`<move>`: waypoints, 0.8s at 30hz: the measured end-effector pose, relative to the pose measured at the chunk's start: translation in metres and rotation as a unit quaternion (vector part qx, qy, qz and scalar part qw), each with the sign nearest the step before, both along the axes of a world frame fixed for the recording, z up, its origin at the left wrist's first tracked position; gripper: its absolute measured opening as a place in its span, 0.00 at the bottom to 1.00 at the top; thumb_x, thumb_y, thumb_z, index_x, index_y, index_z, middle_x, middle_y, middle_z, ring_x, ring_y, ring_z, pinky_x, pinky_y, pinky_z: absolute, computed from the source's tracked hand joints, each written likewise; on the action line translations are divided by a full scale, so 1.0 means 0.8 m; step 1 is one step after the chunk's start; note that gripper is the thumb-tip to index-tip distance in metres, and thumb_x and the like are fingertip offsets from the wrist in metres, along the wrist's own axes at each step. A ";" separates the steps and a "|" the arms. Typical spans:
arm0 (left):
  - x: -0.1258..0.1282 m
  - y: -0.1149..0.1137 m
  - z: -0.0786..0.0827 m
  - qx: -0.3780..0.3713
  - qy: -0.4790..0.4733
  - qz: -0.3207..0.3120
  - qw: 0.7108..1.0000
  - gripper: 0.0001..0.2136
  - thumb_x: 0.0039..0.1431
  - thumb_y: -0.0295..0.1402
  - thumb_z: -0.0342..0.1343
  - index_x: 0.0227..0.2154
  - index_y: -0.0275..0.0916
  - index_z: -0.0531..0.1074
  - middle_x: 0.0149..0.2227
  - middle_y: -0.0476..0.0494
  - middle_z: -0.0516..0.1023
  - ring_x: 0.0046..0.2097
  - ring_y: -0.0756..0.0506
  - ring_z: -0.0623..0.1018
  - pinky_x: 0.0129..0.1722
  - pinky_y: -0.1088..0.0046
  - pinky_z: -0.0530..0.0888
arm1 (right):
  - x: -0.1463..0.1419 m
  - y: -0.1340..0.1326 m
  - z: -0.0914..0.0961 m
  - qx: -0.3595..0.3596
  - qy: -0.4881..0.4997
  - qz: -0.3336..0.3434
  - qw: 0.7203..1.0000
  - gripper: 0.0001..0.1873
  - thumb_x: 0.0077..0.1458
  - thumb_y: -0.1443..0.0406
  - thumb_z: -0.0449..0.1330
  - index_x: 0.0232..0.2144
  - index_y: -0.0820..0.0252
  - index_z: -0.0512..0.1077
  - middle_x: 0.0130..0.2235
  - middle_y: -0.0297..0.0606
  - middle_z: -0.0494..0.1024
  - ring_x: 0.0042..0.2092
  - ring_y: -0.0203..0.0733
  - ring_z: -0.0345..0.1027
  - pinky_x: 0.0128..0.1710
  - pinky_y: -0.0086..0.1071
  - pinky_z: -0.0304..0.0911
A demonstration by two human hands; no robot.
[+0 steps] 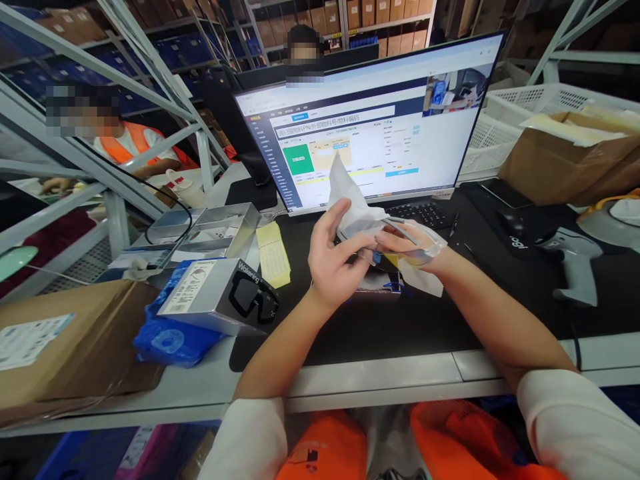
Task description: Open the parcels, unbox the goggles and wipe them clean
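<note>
Over the black desk mat (310,340), both hands meet around a thin white wrapping sheet (350,200). My left hand (333,260) pinches its lower part from the left, and its pointed corner rises in front of the monitor. From the other side, my right hand (400,240) grips an item in clear plastic (427,247) with a thin grey bar across the fingers; its kind is not clear. Below the hands lies a partly hidden, flat item with a blue edge. A silver box (200,290) printed with dark goggles and "Wakening" rests on a blue plastic bag (173,340).
A lit monitor (360,153) stands behind the hands, with a keyboard (420,215) below it. Yellow label sheets (273,253) and a metal tray (220,230) are left; a barcode scanner (575,260) and mouse (515,223) right. Cardboard boxes (65,347) flank the desk. Co-workers sit beyond.
</note>
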State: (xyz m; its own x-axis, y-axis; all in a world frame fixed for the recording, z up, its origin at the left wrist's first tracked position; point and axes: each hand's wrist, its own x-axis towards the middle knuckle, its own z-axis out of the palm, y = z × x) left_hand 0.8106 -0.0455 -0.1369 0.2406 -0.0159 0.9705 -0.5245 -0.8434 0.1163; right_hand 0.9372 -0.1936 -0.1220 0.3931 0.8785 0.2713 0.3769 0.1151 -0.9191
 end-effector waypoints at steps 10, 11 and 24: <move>-0.002 0.010 -0.006 -0.006 -0.059 -0.023 0.998 0.09 0.64 0.34 0.62 0.46 0.51 0.75 0.67 0.49 0.61 0.64 0.35 0.74 0.62 0.50 0.75 | -0.029 -0.008 0.001 -0.014 0.053 0.120 0.991 0.25 0.60 0.43 0.61 0.27 0.59 0.71 0.26 0.34 0.71 0.28 0.35 0.61 0.29 0.31 0.57; -0.003 0.010 -0.004 -0.027 -0.062 -0.031 0.997 0.09 0.64 0.34 0.62 0.46 0.51 0.74 0.66 0.49 0.61 0.63 0.35 0.75 0.62 0.51 0.75 | -0.030 -0.010 0.004 -0.019 0.074 0.138 0.987 0.26 0.59 0.43 0.62 0.27 0.59 0.72 0.26 0.34 0.71 0.27 0.35 0.61 0.29 0.31 0.57; 0.006 -0.013 -0.009 -0.055 -0.098 -0.047 0.993 0.11 0.62 0.34 0.65 0.33 0.41 0.68 0.63 0.49 0.65 0.61 0.42 0.77 0.57 0.60 0.80 | -0.045 0.003 0.000 0.047 -0.030 -0.086 0.995 0.24 0.62 0.47 0.56 0.23 0.56 0.66 0.25 0.37 0.69 0.29 0.41 0.60 0.29 0.34 0.57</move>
State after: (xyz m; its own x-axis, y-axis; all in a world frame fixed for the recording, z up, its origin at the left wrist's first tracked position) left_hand 0.8156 -0.0561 -0.1440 0.0494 0.0791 0.9956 -0.6211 -0.7782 0.0926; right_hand 0.9008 -0.1913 -0.1216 0.5157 0.7698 0.3761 0.4515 0.1289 -0.8829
